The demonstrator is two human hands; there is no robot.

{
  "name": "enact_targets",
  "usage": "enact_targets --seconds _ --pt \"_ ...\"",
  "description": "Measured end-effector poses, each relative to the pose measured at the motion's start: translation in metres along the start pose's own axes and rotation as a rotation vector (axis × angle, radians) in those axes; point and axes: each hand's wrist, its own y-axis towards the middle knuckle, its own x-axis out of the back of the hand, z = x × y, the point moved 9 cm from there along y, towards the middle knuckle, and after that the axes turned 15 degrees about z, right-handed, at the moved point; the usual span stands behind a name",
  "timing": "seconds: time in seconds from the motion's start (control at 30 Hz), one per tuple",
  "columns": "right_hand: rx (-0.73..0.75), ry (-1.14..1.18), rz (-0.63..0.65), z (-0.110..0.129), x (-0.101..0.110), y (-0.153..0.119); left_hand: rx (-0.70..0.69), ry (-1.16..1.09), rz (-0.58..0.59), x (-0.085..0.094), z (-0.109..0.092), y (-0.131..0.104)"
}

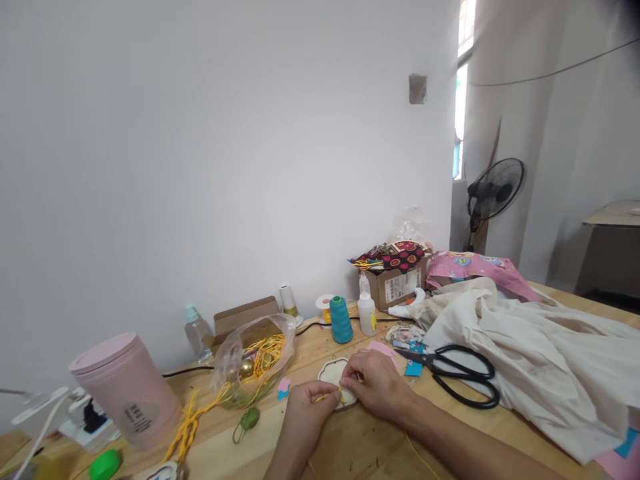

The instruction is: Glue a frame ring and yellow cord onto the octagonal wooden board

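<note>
My left hand [311,410] and my right hand [375,381] meet low in the centre, fingertips pinched close together. Between them runs a thin yellow cord [342,395], gripped by both hands; a loose length trails below my right forearm. Under the fingertips lies a flat, cream-coloured piece with a scalloped edge [330,371], partly covered by my hands. Black-handled scissors [434,362] rest to the right of my right hand. Left of my left hand are a small pink and blue scrap [283,388] and a little ball of green cord [250,419].
Behind my hands stand a teal thread cone [341,321] and a glue bottle [367,313]. White cloth [520,340] covers the right side. A plastic bag [287,333] with yellow cords, a pink canister [127,390] and a green cap [105,465] are left.
</note>
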Motion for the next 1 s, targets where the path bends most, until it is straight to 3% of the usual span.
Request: enact_targets --seconds 0.13,0.23,0.43,0.57,0.67,0.8,1.0 --pt "-0.107 0.211 0.077 -0.021 -0.007 0.004 0.014 -0.012 -0.008 0.000 0.002 -0.002" --pt "-0.150 0.546 0.229 -0.031 -0.024 0.004 0.018 -0.027 0.007 -0.001 0.004 -0.001" --pt "-0.135 1.294 0.495 -0.019 -0.047 -0.003 -0.012 -0.095 0.002 -0.001 0.006 0.002" --pt "-0.144 1.520 0.587 -0.010 -0.050 -0.005 -0.003 -0.153 -0.009 -0.001 0.008 0.002" --pt "-0.165 1.374 0.508 -0.013 -0.050 -0.003 0.000 -0.196 0.001 -0.003 0.008 0.002" --pt "-0.143 0.901 0.387 -0.012 -0.048 0.000 0.001 -0.220 0.052 -0.007 0.007 0.003" --pt "-0.003 0.232 0.073 -0.002 -0.018 -0.001 -0.033 -0.307 0.118 -0.014 0.008 0.005"
